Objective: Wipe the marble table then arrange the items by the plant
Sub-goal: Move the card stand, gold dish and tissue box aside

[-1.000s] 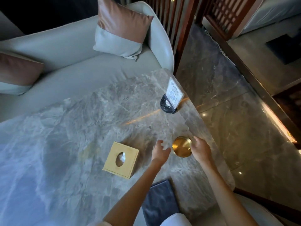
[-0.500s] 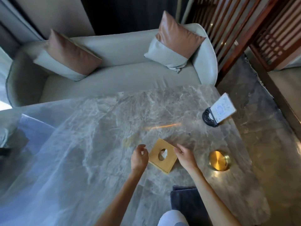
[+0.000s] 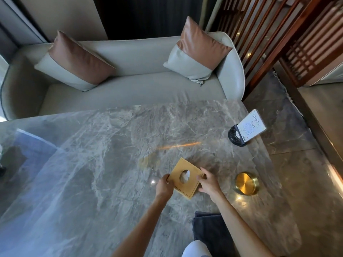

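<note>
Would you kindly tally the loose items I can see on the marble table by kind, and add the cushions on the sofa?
tissue box: 1
round gold dish: 1
sign card on its stand: 1
dark cloth: 1
cushions: 2
Total: 6
A dark shape cut off at the far left is not counted.
</note>
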`<state>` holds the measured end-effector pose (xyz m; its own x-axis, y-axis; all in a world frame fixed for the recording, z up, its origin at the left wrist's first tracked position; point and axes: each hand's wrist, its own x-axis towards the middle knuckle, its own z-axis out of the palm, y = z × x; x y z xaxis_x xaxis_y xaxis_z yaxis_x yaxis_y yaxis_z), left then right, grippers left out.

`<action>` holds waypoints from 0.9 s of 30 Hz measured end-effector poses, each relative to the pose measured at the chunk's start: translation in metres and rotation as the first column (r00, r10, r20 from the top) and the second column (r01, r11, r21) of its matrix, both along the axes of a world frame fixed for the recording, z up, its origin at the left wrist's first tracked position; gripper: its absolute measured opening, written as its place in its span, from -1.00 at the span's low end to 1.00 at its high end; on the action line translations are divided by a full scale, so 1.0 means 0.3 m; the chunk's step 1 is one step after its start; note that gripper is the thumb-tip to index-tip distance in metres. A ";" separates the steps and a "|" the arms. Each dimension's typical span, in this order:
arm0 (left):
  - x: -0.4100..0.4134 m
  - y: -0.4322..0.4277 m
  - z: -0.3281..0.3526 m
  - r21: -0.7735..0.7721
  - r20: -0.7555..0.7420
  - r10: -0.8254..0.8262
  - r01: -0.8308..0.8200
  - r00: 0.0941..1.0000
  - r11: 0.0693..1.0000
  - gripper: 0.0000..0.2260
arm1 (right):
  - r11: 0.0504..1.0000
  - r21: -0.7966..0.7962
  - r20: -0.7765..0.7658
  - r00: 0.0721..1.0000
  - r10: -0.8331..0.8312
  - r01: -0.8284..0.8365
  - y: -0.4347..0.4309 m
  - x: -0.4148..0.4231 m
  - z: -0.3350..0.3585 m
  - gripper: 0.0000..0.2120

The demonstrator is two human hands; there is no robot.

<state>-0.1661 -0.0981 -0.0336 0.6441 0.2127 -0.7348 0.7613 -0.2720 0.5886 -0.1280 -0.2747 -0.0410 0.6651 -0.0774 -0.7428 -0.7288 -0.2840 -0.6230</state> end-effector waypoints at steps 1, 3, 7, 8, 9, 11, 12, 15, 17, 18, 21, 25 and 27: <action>-0.002 -0.004 -0.015 0.007 0.003 0.011 -0.011 1.000 1.000 -0.62 | 1.000 0.003 0.003 1.000 -0.010 0.010 0.000 0.001 -0.006 -0.51; -0.002 -0.015 -0.017 0.022 0.005 0.053 -0.053 0.999 0.998 -0.62 | 1.000 0.001 0.011 0.999 -0.031 0.031 0.000 0.005 -0.012 -0.53; 0.027 -0.068 0.009 0.131 0.054 0.052 -0.059 0.997 0.990 -0.64 | 0.998 -0.008 0.026 0.998 -0.061 0.061 -0.012 0.013 -0.015 -0.55; 0.043 -0.085 0.012 0.140 0.071 0.042 -0.051 0.997 0.989 -0.65 | 0.997 -0.009 0.035 0.996 -0.076 0.076 -0.026 0.019 -0.012 -0.55; 0.062 -0.105 0.018 0.142 0.086 0.029 -0.041 0.996 0.989 -0.66 | 0.995 -0.007 0.045 0.994 -0.096 0.097 -0.046 0.030 -0.009 -0.55; 0.113 -0.158 0.031 0.136 0.116 -0.004 -0.012 0.993 0.991 -0.66 | 0.989 0.006 0.059 0.987 -0.147 0.147 -0.104 0.065 -0.004 -0.54; 0.142 -0.189 0.038 0.135 0.127 -0.026 0.008 0.992 0.991 -0.67 | 0.985 0.011 0.061 0.983 -0.172 0.171 -0.140 0.088 -0.001 -0.54; 0.241 -0.300 0.062 0.117 0.146 -0.075 0.058 0.986 0.991 -0.69 | 0.975 -0.015 0.084 0.972 -0.218 0.220 -0.257 0.165 0.004 -0.54; 0.303 -0.377 0.064 0.104 0.144 -0.093 0.078 0.985 0.991 -0.68 | 0.971 -0.060 0.097 0.970 -0.224 0.230 -0.332 0.214 0.003 -0.56; 0.327 -0.413 0.059 0.100 0.141 -0.100 0.086 0.985 0.991 -0.68 | 0.968 -0.073 0.097 0.968 -0.231 0.238 -0.366 0.236 0.002 -0.56; 0.380 -0.499 0.041 0.094 0.135 -0.116 0.104 0.984 0.990 -0.71 | 0.966 -0.073 0.088 0.967 -0.241 0.247 -0.444 0.293 -0.002 -0.56; 0.415 -0.562 0.012 0.111 0.119 -0.124 0.111 0.985 0.988 -0.73 | 0.974 -0.073 0.071 0.976 -0.207 0.212 -0.508 0.344 -0.016 -0.55; 0.426 -0.575 0.001 0.120 0.110 -0.127 0.114 0.986 0.986 -0.71 | 0.980 -0.072 0.072 0.981 -0.182 0.187 -0.527 0.360 -0.027 -0.56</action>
<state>-0.0383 -0.2705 -0.0334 0.7504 0.2058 -0.6281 0.6463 -0.4276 0.6320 -0.0201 -0.4329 -0.0491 0.6802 -0.2596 -0.6855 -0.7322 -0.1977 -0.6517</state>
